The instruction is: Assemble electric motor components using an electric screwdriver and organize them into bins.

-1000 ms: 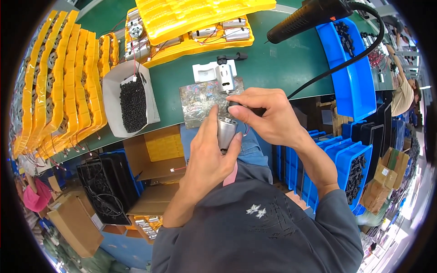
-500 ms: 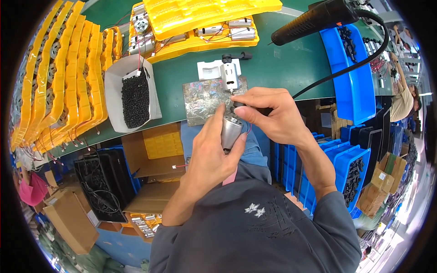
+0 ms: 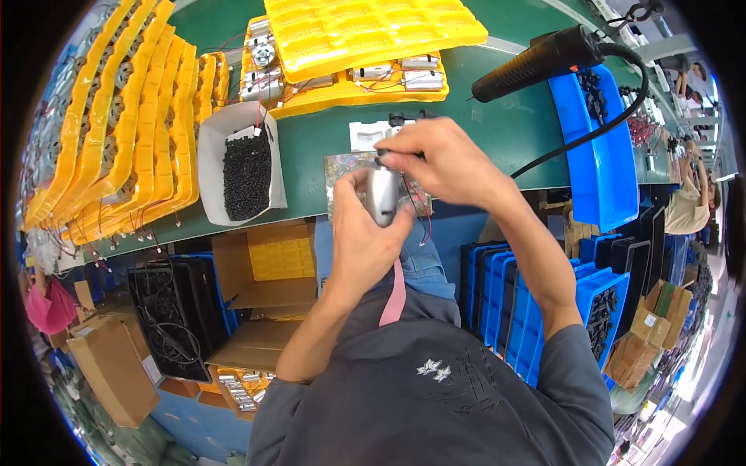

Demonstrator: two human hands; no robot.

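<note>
A silver motor (image 3: 382, 196) sits between the curled fingers of the left hand (image 3: 359, 242), while the right hand's (image 3: 451, 167) pinched fingers grip a small black part (image 3: 381, 160) that could slip if the motor rolls.

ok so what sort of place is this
Likely a factory assembly workstation: yellow trays of silver motors, a white box of small black parts, and a corded black tool.

Dark grey shirt (image 3: 350, 412) bears white star-like motifs (image 3: 434, 370), black linework (image 3: 480, 388); elbow-length sleeves (image 3: 576, 365). At shirt's lower edge: pink strap (image 3: 395, 301), blue jeans (image 3: 426, 273).
</note>
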